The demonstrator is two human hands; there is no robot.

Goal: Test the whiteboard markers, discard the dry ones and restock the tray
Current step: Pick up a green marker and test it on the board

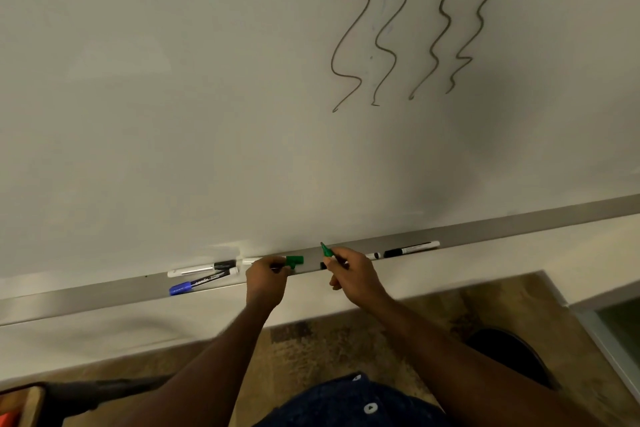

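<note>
Right hand (346,270) pinches an uncapped green marker (326,250), tip up, just above the whiteboard tray (104,291). Left hand (266,277) is curled round the green cap (294,260), close beside it. In the tray lie a blue-capped marker (194,284) at left and a black marker (412,249) at right.

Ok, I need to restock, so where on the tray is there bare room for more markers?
The tray is bare left of the blue-capped marker and again right of the black marker. Between those it is crowded: the left hand holds the green cap, the right hand the green marker.
</note>
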